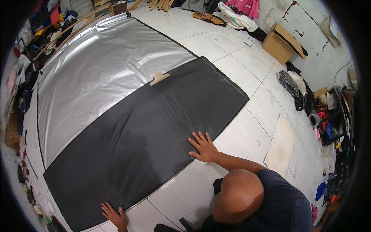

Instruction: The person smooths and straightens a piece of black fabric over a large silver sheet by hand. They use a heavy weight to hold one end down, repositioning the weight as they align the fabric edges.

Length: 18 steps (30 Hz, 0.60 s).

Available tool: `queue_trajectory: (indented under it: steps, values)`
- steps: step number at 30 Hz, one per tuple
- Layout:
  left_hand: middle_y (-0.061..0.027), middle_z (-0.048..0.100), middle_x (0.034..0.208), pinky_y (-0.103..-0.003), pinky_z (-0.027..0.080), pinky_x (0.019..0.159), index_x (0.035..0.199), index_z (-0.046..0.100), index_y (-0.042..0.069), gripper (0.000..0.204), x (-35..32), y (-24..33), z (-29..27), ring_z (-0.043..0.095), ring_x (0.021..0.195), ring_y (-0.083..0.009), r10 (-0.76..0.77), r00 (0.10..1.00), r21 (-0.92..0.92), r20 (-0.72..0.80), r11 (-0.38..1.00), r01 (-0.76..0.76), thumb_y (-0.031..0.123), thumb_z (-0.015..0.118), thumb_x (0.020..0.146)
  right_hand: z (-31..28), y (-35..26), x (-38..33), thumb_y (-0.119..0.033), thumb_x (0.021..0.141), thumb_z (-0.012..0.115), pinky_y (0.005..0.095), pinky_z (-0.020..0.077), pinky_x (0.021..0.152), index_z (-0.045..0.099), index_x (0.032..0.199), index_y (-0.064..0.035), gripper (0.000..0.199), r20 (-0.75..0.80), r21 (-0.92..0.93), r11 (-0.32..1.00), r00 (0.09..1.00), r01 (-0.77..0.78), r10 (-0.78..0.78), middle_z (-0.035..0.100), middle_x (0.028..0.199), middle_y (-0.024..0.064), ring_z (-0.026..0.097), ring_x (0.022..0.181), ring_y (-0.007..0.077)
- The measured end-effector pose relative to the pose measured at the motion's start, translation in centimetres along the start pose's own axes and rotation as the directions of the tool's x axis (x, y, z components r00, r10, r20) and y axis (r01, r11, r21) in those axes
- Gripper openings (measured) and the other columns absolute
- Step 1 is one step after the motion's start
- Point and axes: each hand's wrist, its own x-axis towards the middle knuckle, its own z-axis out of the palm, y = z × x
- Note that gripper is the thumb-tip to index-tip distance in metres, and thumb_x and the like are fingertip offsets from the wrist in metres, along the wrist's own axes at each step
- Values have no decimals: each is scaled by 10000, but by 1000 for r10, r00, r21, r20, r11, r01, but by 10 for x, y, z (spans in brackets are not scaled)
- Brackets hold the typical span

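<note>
A large sheet of fabric lies on the floor, part of it turned over so that a black side (154, 127) faces up, beside a shiny silver side (104, 62). My right hand (203, 147) rests flat on the black side near its close edge, fingers spread. Further left, my left hand (115, 215) lies with fingers apart at the near edge of the same black part. Faint creases run from both hands across the fabric. On the line where black meets silver sits a small beige T-shaped piece (159, 78), away from both hands.
White tiles (247, 127) surround the fabric. A pale flat board (281, 145) lies to the right. Further back stands an open cardboard box (279, 44) by the wall. Piles of cloth and bags line both sides, with wooden sticks (162, 4) at the far end.
</note>
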Motion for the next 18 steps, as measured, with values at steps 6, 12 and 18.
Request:
queue_trajectory:
  steps: [6,12,18]
  values:
    - [-252,357,1392,-499,337,1002,1372,332,-45,719,-39,-30,-9,405,1243,-365,-585,780,-426,-222,778,462,479,487,904,-26,14,-31,-334,816,654,446,392,928,535,1123,-27,451,-350,415,870,836,-267,424,574,1118,179,526,1066,353]
    - [-40,578,1137,-328,455,710,1211,516,109,557,-7,-112,-14,570,957,-219,-493,646,-808,583,-440,392,495,600,819,14,81,-14,-489,821,630,356,515,554,511,1122,-5,582,381,897,-175,511,-405,771,594,948,134,602,715,214]
    - [-119,529,1242,-415,411,976,1215,500,22,415,36,-124,-20,519,1110,-293,-478,682,-675,553,-737,30,147,638,844,27,130,1,-284,894,543,439,419,976,480,1249,-16,449,338,843,-538,766,11,546,521,1264,131,523,1121,288]
